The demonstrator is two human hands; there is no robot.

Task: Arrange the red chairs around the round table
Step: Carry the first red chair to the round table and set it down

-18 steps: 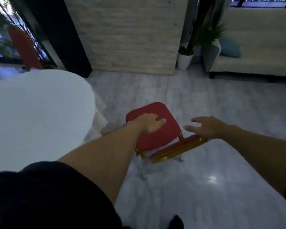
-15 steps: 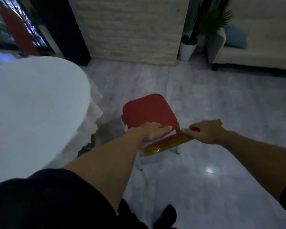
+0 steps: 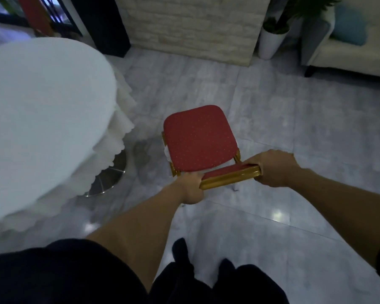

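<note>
A red chair (image 3: 199, 138) with a gold frame stands on the grey floor just right of the round table (image 3: 42, 119), which wears a white scalloped cloth. I look down on its seat from behind the backrest. My left hand (image 3: 192, 186) grips the left end of the backrest's top rail, and my right hand (image 3: 272, 167) grips the right end. A second red chair (image 3: 36, 13) stands beyond the table at the top left, partly hidden.
The table's round metal base (image 3: 110, 176) shows under the cloth near the chair. A stone-faced pillar (image 3: 191, 27) rises ahead, with a white potted plant (image 3: 271, 38) and a cream sofa (image 3: 349, 51) to its right. Open tiled floor (image 3: 294, 110) lies right of the chair.
My left hand has slid off the seat back to the backrest rail, and both hands have closed on it. The view has tilted down and nearer the table.
</note>
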